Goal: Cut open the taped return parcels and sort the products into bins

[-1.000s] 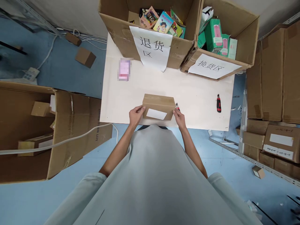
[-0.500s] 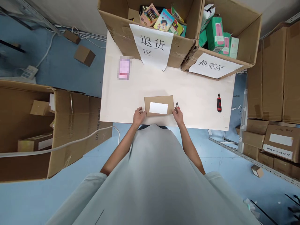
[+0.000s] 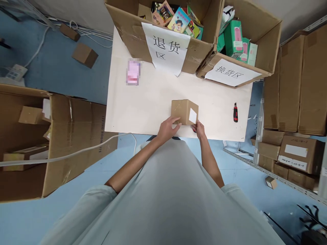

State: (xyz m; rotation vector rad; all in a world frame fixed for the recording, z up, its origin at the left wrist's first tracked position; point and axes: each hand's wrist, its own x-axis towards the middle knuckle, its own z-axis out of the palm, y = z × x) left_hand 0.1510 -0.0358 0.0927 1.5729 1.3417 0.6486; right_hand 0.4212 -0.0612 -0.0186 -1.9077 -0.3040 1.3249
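Brown box (image 3: 180, 109) by bench's (image 3: 145, 105) near edge, closed, opening not begun; left hand (image 3: 166, 130) spread at its side, right hand (image 3: 200, 130) seemingly pinching cutter (image 3: 194, 129)

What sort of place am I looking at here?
Probably a stockroom handling returned goods: one paper sign reads "returns area" in Chinese, a second sign reads "exchange area", and cardboard boxes line the right side of the picture.
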